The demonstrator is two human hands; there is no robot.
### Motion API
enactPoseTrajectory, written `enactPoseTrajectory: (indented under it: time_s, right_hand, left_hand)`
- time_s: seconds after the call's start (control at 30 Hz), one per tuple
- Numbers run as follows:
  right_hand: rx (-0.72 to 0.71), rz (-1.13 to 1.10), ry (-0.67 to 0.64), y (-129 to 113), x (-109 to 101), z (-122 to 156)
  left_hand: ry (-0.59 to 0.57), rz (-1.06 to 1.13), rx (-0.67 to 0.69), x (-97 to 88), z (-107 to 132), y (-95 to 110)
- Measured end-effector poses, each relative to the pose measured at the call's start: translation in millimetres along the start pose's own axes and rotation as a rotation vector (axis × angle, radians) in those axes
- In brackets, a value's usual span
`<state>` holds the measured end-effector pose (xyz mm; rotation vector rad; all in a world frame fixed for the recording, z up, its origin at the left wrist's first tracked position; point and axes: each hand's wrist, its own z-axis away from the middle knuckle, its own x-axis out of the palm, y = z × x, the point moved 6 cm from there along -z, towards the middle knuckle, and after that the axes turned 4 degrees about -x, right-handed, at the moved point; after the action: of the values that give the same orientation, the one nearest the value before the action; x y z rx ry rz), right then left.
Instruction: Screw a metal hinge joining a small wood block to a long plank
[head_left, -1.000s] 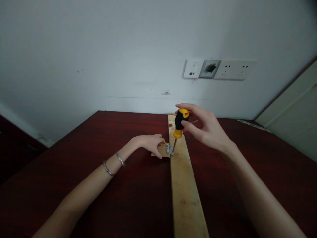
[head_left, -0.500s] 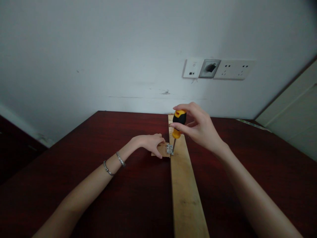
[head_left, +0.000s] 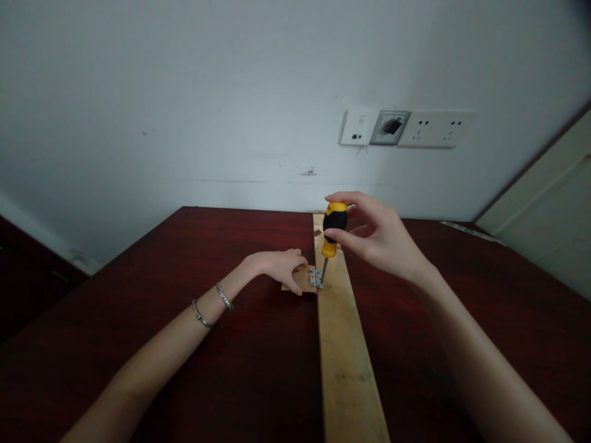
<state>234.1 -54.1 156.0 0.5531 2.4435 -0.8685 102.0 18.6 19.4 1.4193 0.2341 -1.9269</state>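
1. Thumb and fingertips of the right hand (head_left: 383,239) pinch a yellow-and-black screwdriver (head_left: 335,221), its handle above and slightly right of a small metal hinge (head_left: 313,278).
2. Just left of the hinge, the left hand (head_left: 279,266) spreads thumb and fingers across a small board (head_left: 305,280); it is the nearer hand, the right one meeting the metal only through the tool.
3. Steeply slanted, the screwdriver's long axis drops leftward to the hinge's right leaf; whether its tip sits in a screw is too small to tell.
4. Beneath that leaf, a long plank (head_left: 344,344) runs lengthwise past the hinge toward the wall (head_left: 231,92).
5. Around the hinge spreads a dark red tabletop (head_left: 240,338).
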Motion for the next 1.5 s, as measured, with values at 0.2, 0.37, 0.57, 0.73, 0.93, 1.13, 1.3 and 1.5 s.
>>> enactPoseTrajectory:
  time_s: [0.2,0.37,0.57,0.73,0.93,1.13,1.3,1.5]
  right_hand:
    - [-0.038,0.032,0.047,-2,4,-1]
    - [-0.047,0.077,0.066,-3,3,-1]
    - [-0.057,0.187,0.053,-3,3,0]
    - [-0.089,0.265,-0.01,-5,5,0]
    - [-0.103,0.187,-0.153,-7,-3,-1]
    - [-0.029,0.127,-0.097,0,-15,0]
    - [-0.072,0.209,-0.037,0,-14,-2]
    - [-0.068,0.232,-0.082,-2,-13,-2]
  left_hand:
    - [0.021,0.018,-0.013,1.0,-1,-2]
    - [0.021,0.021,-0.001,0.8,-2,-2]
    - [0.01,-0.002,0.005,-1.2,0,1]
    - [-0.004,-0.017,-0.021,-0.8,1,1]
    - [0.017,-0.034,0.002,0.5,-1,-2]
    - [0.024,-0.031,0.008,0.5,-3,-2]
    - [0.02,-0.02,-0.011,-0.2,-2,-1]
    - [0.025,-0.016,0.002,-0.4,-1,-1]
